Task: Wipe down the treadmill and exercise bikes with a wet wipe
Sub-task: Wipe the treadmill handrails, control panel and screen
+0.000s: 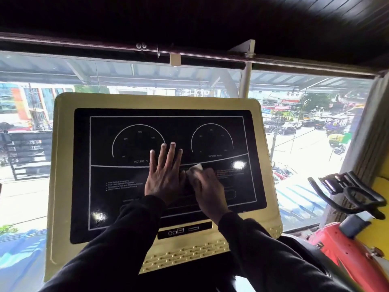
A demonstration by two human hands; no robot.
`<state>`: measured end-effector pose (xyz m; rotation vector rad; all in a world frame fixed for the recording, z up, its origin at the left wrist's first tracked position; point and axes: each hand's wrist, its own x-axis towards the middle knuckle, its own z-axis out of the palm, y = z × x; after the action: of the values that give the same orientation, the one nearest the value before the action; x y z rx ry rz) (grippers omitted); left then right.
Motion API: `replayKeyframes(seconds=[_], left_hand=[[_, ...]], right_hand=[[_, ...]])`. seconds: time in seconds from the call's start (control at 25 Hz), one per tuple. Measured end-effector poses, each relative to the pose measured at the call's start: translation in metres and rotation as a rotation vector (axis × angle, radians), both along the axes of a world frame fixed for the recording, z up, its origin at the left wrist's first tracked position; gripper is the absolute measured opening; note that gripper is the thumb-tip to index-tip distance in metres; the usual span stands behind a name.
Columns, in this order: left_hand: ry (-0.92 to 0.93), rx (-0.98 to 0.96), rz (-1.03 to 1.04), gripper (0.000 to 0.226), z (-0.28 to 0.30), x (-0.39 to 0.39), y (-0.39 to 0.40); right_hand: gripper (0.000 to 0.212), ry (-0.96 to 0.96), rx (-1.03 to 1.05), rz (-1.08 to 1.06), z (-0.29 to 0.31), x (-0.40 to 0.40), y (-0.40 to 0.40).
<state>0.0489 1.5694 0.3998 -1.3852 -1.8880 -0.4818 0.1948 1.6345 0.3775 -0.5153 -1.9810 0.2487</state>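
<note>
We're early on: our right hand (207,189) presses the wet wipe (196,170) mid-frame on the treadmill screen (117,199), left hand (165,173) flat, fingers spread, holding nothing. The exercise bike (345,209) at lower right looks untouched.

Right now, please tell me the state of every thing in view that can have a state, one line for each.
Left hand: open, fingers straight, pressed flat on the panel.
Right hand: holds the wet wipe against the panel.
Wet wipe: crumpled, mostly hidden under the fingers.
Treadmill console: tilted back; black display panel dark and glossy with reflections.
Exercise bike: untouched, to the right.
</note>
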Motion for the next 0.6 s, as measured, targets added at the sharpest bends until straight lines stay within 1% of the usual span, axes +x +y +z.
replayKeyframes(seconds=[0.04, 0.08, 0.16, 0.2, 0.24, 0.28, 0.32, 0.36, 0.4, 0.48, 0.52, 0.56, 0.6], left_hand=[[0.009, 0.009, 0.003, 0.065, 0.0, 0.0, 0.001], [0.005, 0.016, 0.003, 0.065, 0.001, 0.001, 0.001], [-0.012, 0.02, -0.002, 0.065, 0.001, 0.002, 0.0], [-0.016, 0.019, -0.004, 0.064, 0.001, 0.003, -0.001], [-0.012, 0.018, -0.002, 0.064, 0.0, 0.003, -0.001], [-0.001, 0.019, 0.0, 0.064, 0.0, 0.002, -0.002], [0.009, 0.025, -0.001, 0.064, 0.0, 0.002, -0.001], [0.014, 0.029, -0.001, 0.064, 0.001, 0.001, -0.001], [0.012, 0.033, -0.001, 0.065, 0.001, 0.0, 0.0], [0.003, 0.047, 0.004, 0.065, -0.001, 0.0, 0.0], [0.002, 0.058, 0.001, 0.064, -0.002, 0.0, -0.001], [0.003, 0.069, -0.008, 0.063, -0.001, 0.001, -0.001], [0.005, 0.086, -0.021, 0.061, 0.005, 0.002, -0.001]], right_hand=[[0.018, -0.046, 0.064, 0.054, 0.001, 0.002, 0.003], [0.019, -0.04, 0.089, 0.041, 0.006, 0.001, 0.014], [0.025, 0.122, 0.015, -0.078, 0.017, -0.002, 0.033], [0.029, 0.15, -0.017, -0.103, 0.02, -0.005, 0.035], [0.032, 0.116, 0.005, -0.066, 0.021, -0.01, 0.031], [0.034, 0.037, 0.079, 0.007, 0.019, -0.014, 0.027], [0.034, -0.034, 0.151, 0.066, 0.018, -0.013, 0.026], [0.031, -0.062, 0.186, 0.082, 0.021, -0.013, 0.031], [0.029, -0.03, 0.166, 0.048, 0.027, -0.012, 0.038], [0.028, 0.114, 0.032, -0.064, 0.037, -0.014, 0.046], [0.03, 0.108, 0.014, -0.064, 0.04, -0.017, 0.043], [0.029, 0.039, 0.062, -0.007, 0.04, -0.019, 0.036], [0.026, -0.051, 0.154, 0.071, 0.037, -0.02, 0.03]])
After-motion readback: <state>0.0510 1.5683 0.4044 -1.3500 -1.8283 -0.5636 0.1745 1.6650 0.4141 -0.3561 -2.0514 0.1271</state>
